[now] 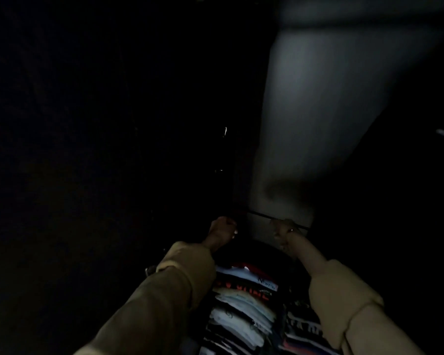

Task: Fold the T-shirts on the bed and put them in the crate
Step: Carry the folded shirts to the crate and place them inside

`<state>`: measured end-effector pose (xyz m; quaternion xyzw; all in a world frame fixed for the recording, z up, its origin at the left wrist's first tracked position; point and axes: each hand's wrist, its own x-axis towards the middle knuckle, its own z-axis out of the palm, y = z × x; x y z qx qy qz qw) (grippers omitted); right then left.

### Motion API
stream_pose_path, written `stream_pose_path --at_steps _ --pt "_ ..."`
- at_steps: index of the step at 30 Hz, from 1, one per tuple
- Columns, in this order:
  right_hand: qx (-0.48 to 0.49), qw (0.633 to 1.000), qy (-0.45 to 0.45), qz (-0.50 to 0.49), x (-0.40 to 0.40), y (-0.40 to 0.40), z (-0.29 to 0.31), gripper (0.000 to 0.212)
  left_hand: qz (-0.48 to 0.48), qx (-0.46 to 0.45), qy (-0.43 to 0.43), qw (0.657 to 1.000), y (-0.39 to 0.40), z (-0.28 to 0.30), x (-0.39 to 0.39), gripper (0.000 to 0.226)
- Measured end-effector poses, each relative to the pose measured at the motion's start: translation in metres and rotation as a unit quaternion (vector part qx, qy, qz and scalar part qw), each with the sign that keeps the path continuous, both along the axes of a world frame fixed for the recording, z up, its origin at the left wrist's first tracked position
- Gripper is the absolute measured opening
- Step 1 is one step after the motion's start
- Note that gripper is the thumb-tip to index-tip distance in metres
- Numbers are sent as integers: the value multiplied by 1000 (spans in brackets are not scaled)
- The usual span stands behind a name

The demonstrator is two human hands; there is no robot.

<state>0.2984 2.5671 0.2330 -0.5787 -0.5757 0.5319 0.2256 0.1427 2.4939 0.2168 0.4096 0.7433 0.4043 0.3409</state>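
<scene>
The view is very dark. A stack of folded T-shirts [241, 308], white, black and red with print, lies between my forearms at the bottom centre, inside a dark crate. Only the crate's thin far rim [263, 217] shows. My left hand [222, 230] is curled into a fist at the left end of that rim. At the right end, my right hand [283, 230] curls its fingers over the rim. Both arms are in tan sleeves and reach forward over the shirts. The crate's walls are lost in shadow.
A pale, blurred upright surface [318, 111], perhaps a wall or door, stands ahead to the right. The left half of the view is black, with one small glint [225, 131]. No bed can be made out.
</scene>
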Motion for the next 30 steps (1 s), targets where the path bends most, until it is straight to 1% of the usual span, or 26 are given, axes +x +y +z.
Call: stream_pose_path --at_steps 1,2,4,8,11,13,15,17,21,23,25,27,29,30 --pt "0 1000 -17 -10 3 -14 17 25 -3 4 -9 1000 -11 8 7 23" --pt "4 1000 -15 -10 8 -25 22 28 -11 7 -16 1000 -26 15 13 21" --pt "5 1000 -11 -8 18 -51 38 30 -24 15 -28 999 -49 20 23 27" --pt "-1 1000 -28 0 41 -104 54 24 -30 -15 -36 999 -100 27 45 28" --pt "-15 999 -36 17 62 -145 61 14 -43 -24 -30 998 -143 30 61 28" --pt "-13 999 -35 23 77 -178 66 20 -45 -18 -20 999 -174 28 71 27" --pt "-15 999 -36 26 97 -218 66 30 -44 -20 -29 998 -213 26 87 23" --pt "-23 999 -38 30 113 -257 62 33 -50 -30 -19 998 -245 21 103 25" --pt "-46 997 -54 31 140 -332 52 25 -78 -48 -7 996 -313 15 132 27" --pt "-53 996 -66 35 147 -359 44 25 -82 -44 -22 995 -339 16 143 24" --pt "-50 996 -71 37 150 -388 42 20 -88 -40 -37 995 -365 20 148 23" --pt "-50 995 -73 38 149 -404 37 14 -90 -45 -58 993 -381 22 148 18" --pt "-53 995 -71 37 145 -417 35 16 -97 -52 -71 991 -396 25 141 17" --pt "-53 995 -72 39 143 -423 33 18 -109 -63 -64 990 -402 25 137 18"
